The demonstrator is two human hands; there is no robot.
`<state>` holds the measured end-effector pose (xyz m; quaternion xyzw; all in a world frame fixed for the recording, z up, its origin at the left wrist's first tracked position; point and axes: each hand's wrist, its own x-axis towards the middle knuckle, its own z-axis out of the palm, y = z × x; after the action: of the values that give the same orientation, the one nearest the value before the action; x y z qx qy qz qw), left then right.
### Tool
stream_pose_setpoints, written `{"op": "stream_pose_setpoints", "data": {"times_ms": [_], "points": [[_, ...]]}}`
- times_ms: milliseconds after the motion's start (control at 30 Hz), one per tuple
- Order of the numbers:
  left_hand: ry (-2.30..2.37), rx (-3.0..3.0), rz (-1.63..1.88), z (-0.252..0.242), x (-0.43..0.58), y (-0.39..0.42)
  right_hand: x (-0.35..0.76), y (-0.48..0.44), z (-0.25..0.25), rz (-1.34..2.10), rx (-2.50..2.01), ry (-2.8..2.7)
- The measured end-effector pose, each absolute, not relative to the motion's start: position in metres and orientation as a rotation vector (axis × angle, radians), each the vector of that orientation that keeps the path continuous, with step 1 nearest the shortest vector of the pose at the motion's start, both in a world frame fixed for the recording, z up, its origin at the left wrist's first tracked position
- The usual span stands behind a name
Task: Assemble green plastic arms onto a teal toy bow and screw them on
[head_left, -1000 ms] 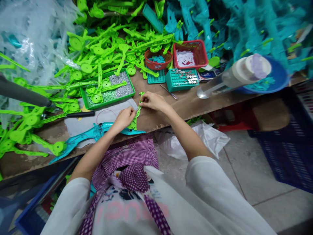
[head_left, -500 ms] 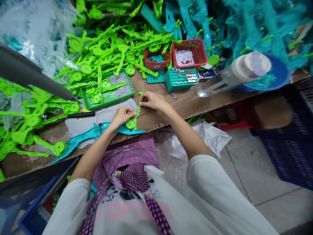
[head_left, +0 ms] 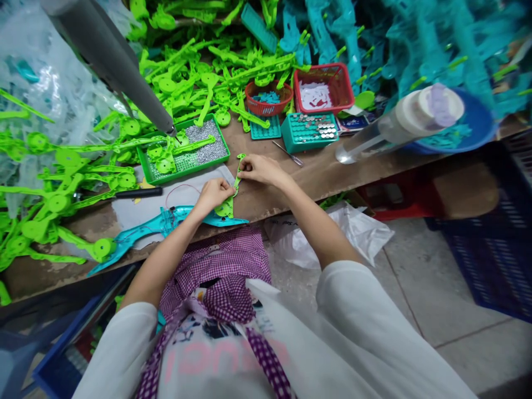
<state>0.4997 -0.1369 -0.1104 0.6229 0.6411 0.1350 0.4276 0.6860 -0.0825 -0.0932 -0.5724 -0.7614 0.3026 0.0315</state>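
Note:
A long lime-green plastic part (head_left: 225, 209) with a round end lies at the front of the bench, across the end of a turquoise plastic shell (head_left: 145, 226). My left hand (head_left: 216, 194) has its fingers pinched together on the middle of the green part. Higher up, near the narrow end, my right hand (head_left: 261, 169) pinches the same part between thumb and fingers. Whether a small piece sits under either set of fingertips is hidden. A thin red wire (head_left: 178, 187) loops up from the shell behind my left hand.
A grey powered screwdriver (head_left: 120, 66) hangs over the green tray (head_left: 183, 176) of small metal pieces. Red baskets (head_left: 344, 105), a turquoise block (head_left: 297, 145) with silver discs and a clear bottle (head_left: 386, 130) stand to the right. Green parts (head_left: 166, 84) heap at the back.
The hanging screwdriver has swung right, its tip now over the green tray. My left hand has shifted slightly right and up along the green part; my right hand has barely moved.

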Motion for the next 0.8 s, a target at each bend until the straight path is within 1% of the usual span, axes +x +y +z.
{"op": "stream_pose_setpoints", "data": {"times_ms": [333, 600, 800], "points": [[1.536, 1.51, 0.223, -0.107, 0.501, -0.127, 0.684, -0.087, -0.092, 0.904, -1.737, -2.363], [1.505, 1.514, 0.276, -0.109, 0.499, -0.131, 0.69, -0.111, -0.119, 0.976, -1.595, -2.091], [1.48, 1.662, 0.367, -0.115, 0.494, -0.139, 0.689, -0.11, -0.128, 1.038, -1.532, -1.998]]}}
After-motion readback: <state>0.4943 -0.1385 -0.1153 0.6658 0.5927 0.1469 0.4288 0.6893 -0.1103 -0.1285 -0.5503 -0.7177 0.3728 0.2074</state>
